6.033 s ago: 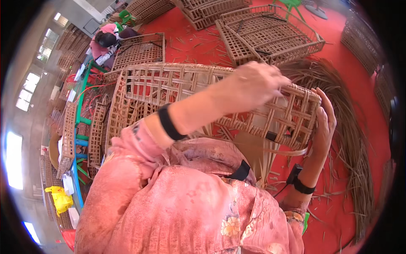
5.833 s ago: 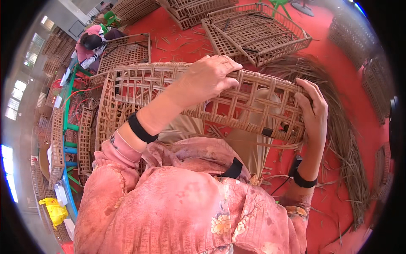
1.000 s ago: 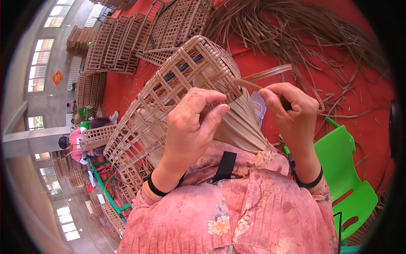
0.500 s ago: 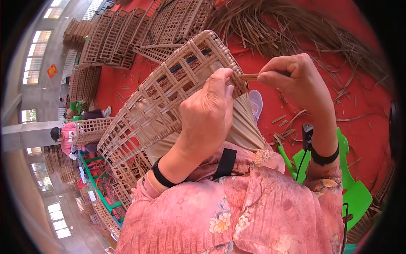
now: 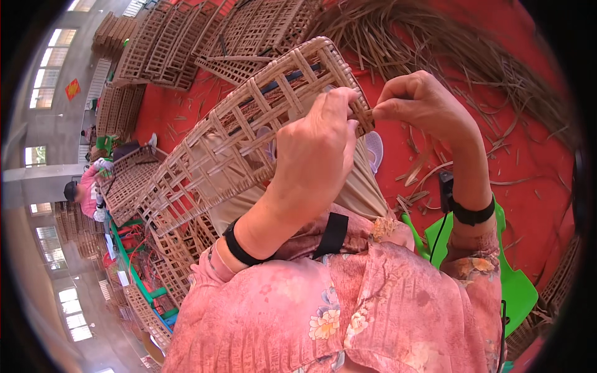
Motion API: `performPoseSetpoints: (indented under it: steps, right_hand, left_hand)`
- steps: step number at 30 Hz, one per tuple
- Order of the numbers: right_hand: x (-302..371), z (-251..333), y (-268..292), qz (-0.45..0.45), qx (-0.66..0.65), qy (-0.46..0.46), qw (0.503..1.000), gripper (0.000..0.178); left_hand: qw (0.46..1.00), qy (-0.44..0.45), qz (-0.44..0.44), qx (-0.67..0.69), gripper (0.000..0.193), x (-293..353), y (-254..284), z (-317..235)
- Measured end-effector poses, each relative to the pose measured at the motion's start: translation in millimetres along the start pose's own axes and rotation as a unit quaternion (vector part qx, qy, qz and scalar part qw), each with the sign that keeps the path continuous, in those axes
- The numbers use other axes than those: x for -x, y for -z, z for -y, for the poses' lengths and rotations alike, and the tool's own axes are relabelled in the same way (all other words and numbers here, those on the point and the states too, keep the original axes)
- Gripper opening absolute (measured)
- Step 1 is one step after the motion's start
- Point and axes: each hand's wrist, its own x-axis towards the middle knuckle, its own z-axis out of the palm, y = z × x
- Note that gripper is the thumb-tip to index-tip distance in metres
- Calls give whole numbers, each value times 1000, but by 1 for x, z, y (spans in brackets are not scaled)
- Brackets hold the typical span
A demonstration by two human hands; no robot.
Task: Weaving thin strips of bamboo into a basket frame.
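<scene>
A brown woven rattan-like panel [image 5: 217,146] with an open grid slants across my lap, its bound narrow end at the upper right. My left hand [image 5: 317,146] is closed on the panel near that end, thumb and fingers along the rim. Just right of the same rim, my right hand [image 5: 423,105] is closed in a pinch, fingertips close against the edge. The flat strip seen between these fingers earlier is now mostly hidden. Below this hand shows a blurred pale strip [image 5: 420,165]; whether it hangs from the fingers I cannot tell.
Loose strips [image 5: 429,43] lie heaped on the red floor covering [image 5: 528,186] at the far right. Stacked woven panels [image 5: 161,46] stand at the far left. A person in pink [image 5: 87,193] handles another panel. A green chair [image 5: 513,280] is by my right elbow.
My right hand has come in from the right to the panel's end, and the strip stretched between them no longer shows. The panel's end has shifted slightly right. The other person's panel has tilted.
</scene>
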Motion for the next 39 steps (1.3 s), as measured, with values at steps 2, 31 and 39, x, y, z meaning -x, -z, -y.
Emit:
performPoseSetpoints:
  steps: [2,31,39]
  right_hand:
    - [-1,-6,-1,15,-115,-21,993,22]
    - [9,16,23,27,-18,-53,998,20]
    - [9,15,16,-10,3,-83,997,18]
  left_hand:
    - [1000,4,13,14,30,-8,3,0]
    - [996,14,-39,-73,17,42,31,27]
    - [970,139,-32,196,16,38,28,39]
